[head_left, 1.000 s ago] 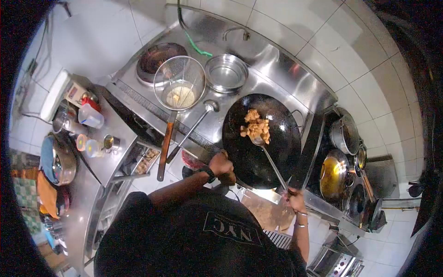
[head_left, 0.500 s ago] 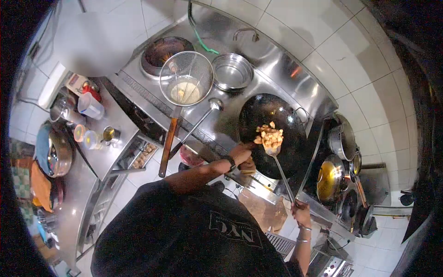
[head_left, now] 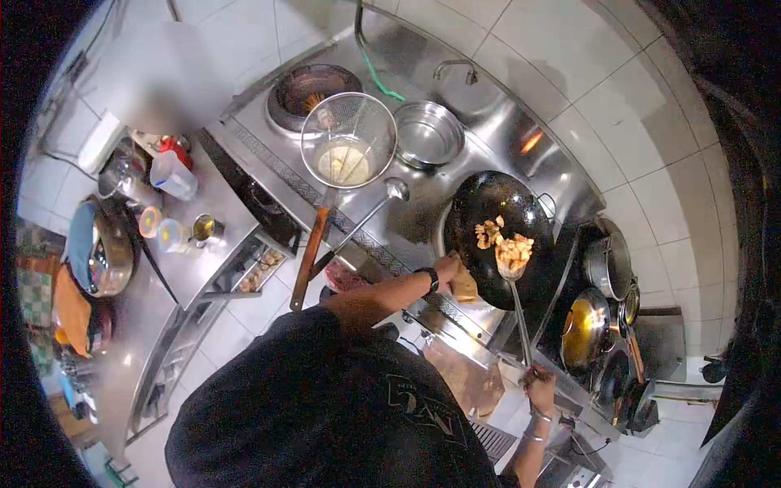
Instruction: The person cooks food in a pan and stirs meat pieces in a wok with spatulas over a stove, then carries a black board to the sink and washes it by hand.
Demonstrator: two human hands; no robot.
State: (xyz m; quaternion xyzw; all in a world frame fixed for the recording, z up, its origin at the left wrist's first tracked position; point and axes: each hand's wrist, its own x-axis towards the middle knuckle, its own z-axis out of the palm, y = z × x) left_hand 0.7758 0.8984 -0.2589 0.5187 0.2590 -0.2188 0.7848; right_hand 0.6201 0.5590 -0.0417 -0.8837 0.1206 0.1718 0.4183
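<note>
- I read the right grip (head_left: pixel 538 389) clamped on the long spoon (head_left: pixel 522 327).
- My left grip (head_left: pixel 448 272) is clamped on a cloth (head_left: pixel 464 286) at the wok (head_left: pixel 476 203) rim.
- Browned food pieces (head_left: pixel 516 248): most appear gathered on the spoon; some lie loose in the wok. I cannot tell whether they are cooked through.

Glare streaks the steel counter (head_left: pixel 413 215) within curved, grainy black edges.
</note>
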